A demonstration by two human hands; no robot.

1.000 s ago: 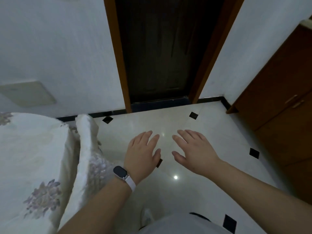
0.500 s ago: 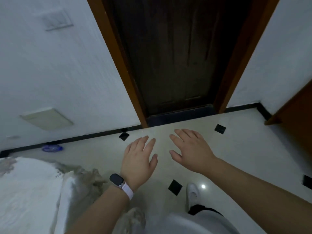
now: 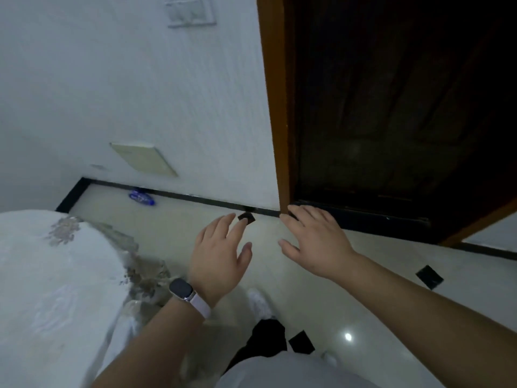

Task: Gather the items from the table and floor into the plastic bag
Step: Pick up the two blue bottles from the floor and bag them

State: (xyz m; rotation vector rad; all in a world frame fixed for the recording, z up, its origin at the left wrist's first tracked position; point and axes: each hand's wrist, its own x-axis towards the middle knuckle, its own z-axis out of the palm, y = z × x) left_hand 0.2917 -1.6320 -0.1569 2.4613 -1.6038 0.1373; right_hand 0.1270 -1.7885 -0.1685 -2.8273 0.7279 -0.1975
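Note:
A small blue wrapper-like item (image 3: 141, 198) lies on the pale tiled floor against the black skirting, to the far left of both hands. My left hand (image 3: 221, 254), with a watch on a pale strap at the wrist, is held out palm down with fingers apart and holds nothing. My right hand (image 3: 314, 242) is stretched out beside it, fingers spread, also with nothing in it. No plastic bag is in view.
A bed with a white flowered cover (image 3: 53, 289) fills the left. A dark wooden door (image 3: 391, 107) in an orange frame stands ahead on the right. My white shoe (image 3: 258, 303) is on the floor below my hands.
The view has swung left and closer to the wall, so the blue item on the floor now shows larger. Both hands stay out in front, open, in much the same pose.

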